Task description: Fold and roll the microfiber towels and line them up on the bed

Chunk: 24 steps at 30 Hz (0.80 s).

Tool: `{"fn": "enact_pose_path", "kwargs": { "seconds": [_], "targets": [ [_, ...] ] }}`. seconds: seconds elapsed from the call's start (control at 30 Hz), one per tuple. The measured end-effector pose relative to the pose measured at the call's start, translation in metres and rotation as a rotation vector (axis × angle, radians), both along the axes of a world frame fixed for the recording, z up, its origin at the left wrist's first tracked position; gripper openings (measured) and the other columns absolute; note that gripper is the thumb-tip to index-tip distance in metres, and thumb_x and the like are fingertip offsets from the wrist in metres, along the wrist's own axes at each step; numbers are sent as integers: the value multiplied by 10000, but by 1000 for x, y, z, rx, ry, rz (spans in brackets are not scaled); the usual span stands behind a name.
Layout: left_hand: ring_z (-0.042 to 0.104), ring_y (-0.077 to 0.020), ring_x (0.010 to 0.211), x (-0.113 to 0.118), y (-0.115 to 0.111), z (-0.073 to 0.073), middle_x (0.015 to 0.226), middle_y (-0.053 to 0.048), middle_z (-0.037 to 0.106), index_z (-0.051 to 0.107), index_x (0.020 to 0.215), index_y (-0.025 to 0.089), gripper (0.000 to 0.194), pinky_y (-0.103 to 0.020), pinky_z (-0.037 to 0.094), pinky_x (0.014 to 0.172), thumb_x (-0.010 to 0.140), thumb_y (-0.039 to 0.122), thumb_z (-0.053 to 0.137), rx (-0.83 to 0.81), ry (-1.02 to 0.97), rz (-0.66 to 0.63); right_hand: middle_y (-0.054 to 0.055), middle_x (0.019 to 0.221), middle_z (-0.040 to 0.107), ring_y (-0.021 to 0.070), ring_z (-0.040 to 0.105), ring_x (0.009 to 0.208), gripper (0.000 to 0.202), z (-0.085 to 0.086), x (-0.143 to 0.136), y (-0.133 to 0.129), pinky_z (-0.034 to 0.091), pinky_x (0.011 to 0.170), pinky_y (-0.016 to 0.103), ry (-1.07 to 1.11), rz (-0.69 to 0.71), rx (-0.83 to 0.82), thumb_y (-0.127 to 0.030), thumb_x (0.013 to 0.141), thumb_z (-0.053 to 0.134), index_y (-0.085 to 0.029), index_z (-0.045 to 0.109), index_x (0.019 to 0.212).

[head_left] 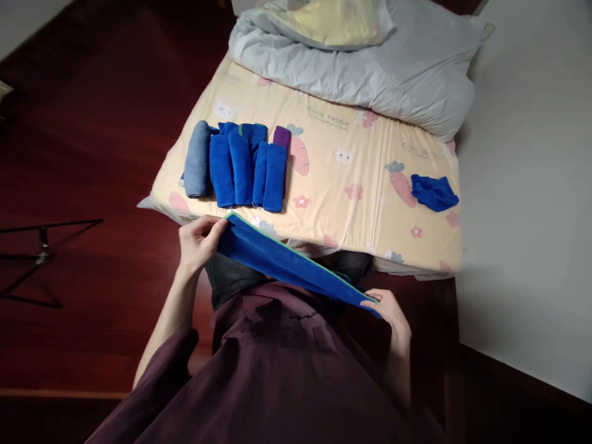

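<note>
A blue towel with a green edge (pixel 287 262) is stretched slantwise in front of my body, its left end higher in view. My left hand (pixel 200 240) pinches its left end. At the right end my right hand (pixel 388 311) grips the cloth between thumb and fingers. Beyond the towel, several rolled or folded blue cloths (pixel 240 169) lie side by side on the bed (pixel 324 203), with a grey-blue roll (pixel 198 160) at their left and a purple cloth (pixel 282 137) at their right. A crumpled blue cloth (pixel 433 192) rests near the bed's right edge.
A grey quilt (pixel 393 74) and a yellow item (pixel 328 24) lie at the bed's far end. White wall (pixel 522 203) borders the right side. Black stand legs (pixel 44 256) stand on the dark red floor (pixel 106 142) at left.
</note>
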<state>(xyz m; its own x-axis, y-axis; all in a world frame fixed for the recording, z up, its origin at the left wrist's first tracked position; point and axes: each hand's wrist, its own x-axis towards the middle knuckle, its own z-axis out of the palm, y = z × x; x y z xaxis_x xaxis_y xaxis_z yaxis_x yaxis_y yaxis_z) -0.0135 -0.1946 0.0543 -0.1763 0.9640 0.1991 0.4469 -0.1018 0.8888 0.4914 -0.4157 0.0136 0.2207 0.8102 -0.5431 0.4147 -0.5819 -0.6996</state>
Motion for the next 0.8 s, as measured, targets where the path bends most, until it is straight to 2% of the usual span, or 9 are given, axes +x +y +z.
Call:
{"fn": "enact_pose_path", "kwargs": {
  "seconds": [0.1,0.2,0.3,0.4,0.5,0.6,0.7,0.8],
  "targets": [
    [598,-118,639,-14,0,1,732,-15,716,752,848,145,321,-226,484,621,865,463,722,49,12,83,26,660,711,218,665,643,368,-23,-10,-5,530,639,321,-20,74,-73,-523,626,858,-176,789,724],
    [651,-130,696,-22,-3,-1,830,-30,755,754,930,144,295,-228,524,644,870,432,737,44,2,109,35,703,733,219,682,684,334,-37,-8,-16,530,674,319,-26,95,-50,-518,718,785,-184,784,732],
    [653,-125,684,-24,-4,-6,870,-29,763,753,966,152,290,-227,534,624,863,423,753,20,4,102,51,757,757,219,697,693,351,-44,0,-25,547,721,339,-20,96,-27,-526,804,711,-185,790,833],
    [638,-114,664,-21,2,-9,870,-25,760,762,969,148,293,-216,519,601,857,419,767,22,-6,88,44,675,722,216,695,645,400,-40,15,-23,550,692,335,-96,29,38,-573,848,683,-180,758,862],
    [660,-120,731,-8,21,-4,976,-43,782,779,1051,149,331,-221,528,637,897,441,757,34,-33,-50,56,684,729,215,711,642,470,-19,41,-6,555,673,324,-266,-97,209,-634,883,661,-171,745,899],
    [666,-129,784,15,48,10,967,-50,776,780,1033,138,373,-247,553,712,919,493,756,121,-87,-163,86,759,762,224,743,702,470,20,76,22,573,752,343,-519,-209,397,-618,926,659,-156,745,928],
    [621,-106,711,43,72,30,841,-29,736,759,968,118,401,-238,536,678,902,513,786,202,-176,-130,124,833,782,229,764,804,360,64,108,46,555,829,347,-768,-271,481,-484,980,678,-134,750,944],
    [532,-72,555,63,83,51,698,15,657,734,973,100,435,-207,446,521,886,520,804,185,-270,-100,202,981,797,202,767,903,295,103,127,55,522,861,319,-927,-270,507,-347,1020,659,-74,770,1037]
  ]
}}
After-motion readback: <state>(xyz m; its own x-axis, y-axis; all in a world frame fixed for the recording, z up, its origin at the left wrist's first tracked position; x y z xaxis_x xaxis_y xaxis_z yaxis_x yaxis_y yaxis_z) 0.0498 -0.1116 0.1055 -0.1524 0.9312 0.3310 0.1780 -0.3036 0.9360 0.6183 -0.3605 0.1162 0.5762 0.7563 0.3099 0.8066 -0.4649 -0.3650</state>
